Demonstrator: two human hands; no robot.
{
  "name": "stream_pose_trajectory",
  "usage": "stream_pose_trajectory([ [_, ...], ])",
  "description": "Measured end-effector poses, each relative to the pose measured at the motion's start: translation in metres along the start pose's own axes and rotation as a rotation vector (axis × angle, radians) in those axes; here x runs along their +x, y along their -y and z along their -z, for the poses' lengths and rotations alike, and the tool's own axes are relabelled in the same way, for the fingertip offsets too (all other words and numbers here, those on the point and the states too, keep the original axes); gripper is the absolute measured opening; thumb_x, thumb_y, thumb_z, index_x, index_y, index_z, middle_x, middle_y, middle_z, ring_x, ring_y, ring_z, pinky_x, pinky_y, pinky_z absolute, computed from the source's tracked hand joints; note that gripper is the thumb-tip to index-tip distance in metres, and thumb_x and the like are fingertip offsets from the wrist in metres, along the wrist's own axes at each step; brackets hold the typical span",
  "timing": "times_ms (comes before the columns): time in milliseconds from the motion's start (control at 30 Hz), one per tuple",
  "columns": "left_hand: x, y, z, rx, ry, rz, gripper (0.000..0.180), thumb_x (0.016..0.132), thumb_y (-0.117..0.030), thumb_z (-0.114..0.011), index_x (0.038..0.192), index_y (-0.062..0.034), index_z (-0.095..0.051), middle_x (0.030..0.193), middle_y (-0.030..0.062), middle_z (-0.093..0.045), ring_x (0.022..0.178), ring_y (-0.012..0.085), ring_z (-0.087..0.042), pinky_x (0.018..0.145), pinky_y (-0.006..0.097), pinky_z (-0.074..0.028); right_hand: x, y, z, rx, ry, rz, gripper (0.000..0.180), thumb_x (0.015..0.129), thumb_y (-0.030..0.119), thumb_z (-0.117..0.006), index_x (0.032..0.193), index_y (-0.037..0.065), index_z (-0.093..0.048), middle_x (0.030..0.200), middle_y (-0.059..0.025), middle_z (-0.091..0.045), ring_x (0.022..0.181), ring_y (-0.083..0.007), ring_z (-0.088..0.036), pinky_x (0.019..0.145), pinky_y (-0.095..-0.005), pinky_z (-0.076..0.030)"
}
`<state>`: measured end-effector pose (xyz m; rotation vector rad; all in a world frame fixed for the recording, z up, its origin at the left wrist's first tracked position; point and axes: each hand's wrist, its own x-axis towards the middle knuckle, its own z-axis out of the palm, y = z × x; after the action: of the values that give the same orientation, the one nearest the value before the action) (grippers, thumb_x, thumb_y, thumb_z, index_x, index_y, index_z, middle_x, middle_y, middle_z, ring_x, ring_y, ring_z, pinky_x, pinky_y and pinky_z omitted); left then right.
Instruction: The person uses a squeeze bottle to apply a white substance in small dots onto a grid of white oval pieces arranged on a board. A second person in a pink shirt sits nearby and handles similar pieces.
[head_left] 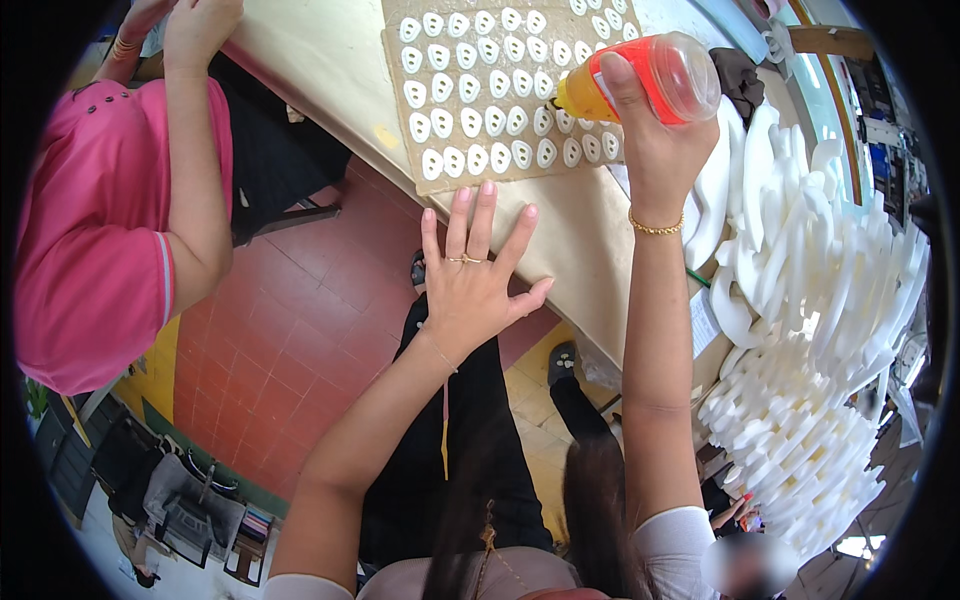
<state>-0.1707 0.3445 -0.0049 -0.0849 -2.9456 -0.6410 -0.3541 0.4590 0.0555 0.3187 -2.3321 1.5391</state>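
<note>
My right hand (652, 150) is wrapped round a squeeze bottle (690, 80) with a clear base, a red-orange band and yellow contents. It is tilted so that its dark tip points at the white pieces below. Those small oval pieces (522, 153), several with dark marks in their middles, lie in rows on a brown cardboard sheet (440, 182) on the table. Fingers spread, my left hand (470, 280) rests at the table's near edge, its fingertips by the sheet's lower border. It holds nothing.
The cream-topped table (330, 85) runs diagonally across. To its right stands a big heap of white curved foam-like pieces (800, 330). A person in a pink shirt (110, 230) sits at the left. Chairs (200, 500) stand on the floor at lower left.
</note>
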Motion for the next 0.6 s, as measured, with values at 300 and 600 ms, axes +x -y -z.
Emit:
stream_pose_trajectory([
  [300,0.011,0.003,-0.002,0.090,-0.114,-0.009,0.088,0.071,-0.064,-0.064,0.138,-0.0100,-0.045,0.140,0.0130,-0.036,0.129,0.0318,-0.032,0.101,0.054,-0.028,-0.001,-0.007,0.002,-0.052,-0.030,0.053,0.043,0.068,0.030,-0.087,0.093,0.002,-0.067,0.083,-0.0048,-0.070,0.072,-0.0123,-0.064,0.068,-0.0258,-0.052],
  [600,0.015,0.001,-0.013,0.138,-0.179,0.003,0.086,0.072,-0.062,-0.064,0.136,-0.0070,-0.047,0.137,0.0089,-0.033,0.125,0.0299,-0.029,0.093,0.051,-0.031,-0.019,-0.006,0.007,-0.023,-0.098,0.085,0.041,0.070,0.028,-0.086,0.092,0.000,-0.067,0.082,-0.0047,-0.069,0.072,-0.0125,-0.064,0.068,-0.0259,-0.052],
])
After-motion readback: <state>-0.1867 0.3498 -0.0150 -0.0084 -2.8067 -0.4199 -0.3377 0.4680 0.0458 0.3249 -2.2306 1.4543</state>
